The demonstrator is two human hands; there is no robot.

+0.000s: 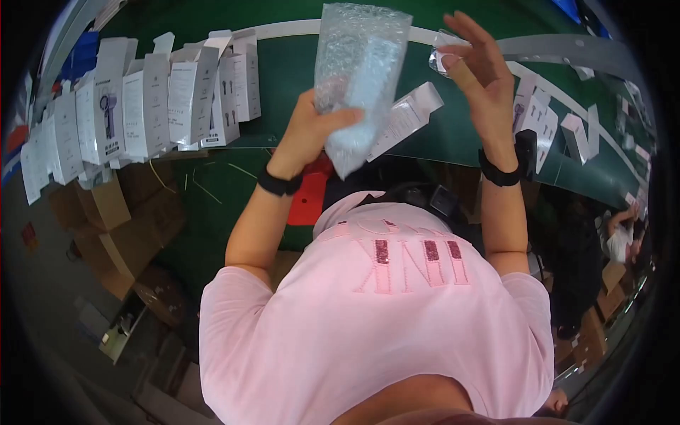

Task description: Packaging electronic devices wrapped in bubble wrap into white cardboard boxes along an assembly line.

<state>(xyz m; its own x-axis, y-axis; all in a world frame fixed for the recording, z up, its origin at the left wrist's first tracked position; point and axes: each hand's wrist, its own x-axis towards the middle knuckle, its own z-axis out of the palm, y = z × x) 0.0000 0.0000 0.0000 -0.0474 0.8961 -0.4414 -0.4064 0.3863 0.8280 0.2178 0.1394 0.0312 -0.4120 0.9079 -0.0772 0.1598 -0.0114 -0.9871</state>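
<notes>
My left hand (315, 131) grips a clear bubble wrap bag (354, 42) around its lower part, with the thumb across the front. Inside it shows a long light-blue item, its exact kind blurred by the wrap. A small clear plastic packet (440, 62) sits between the thumb and a finger of my right hand (482, 78), while the other fingers stretch upward. Between my hands, a white printed box (411, 117) lies slanted on the green table (283, 78), one end partly hidden behind the bubble wrap bag.
Several white boxes (145, 106) with flaps up stand in a row at the left. More white boxes (538, 124) are by my right wrist. A pale curved rail (287, 28) runs along the far side. Brown cartons (117, 234) sit below left. Another person (622, 230) is at the far right.
</notes>
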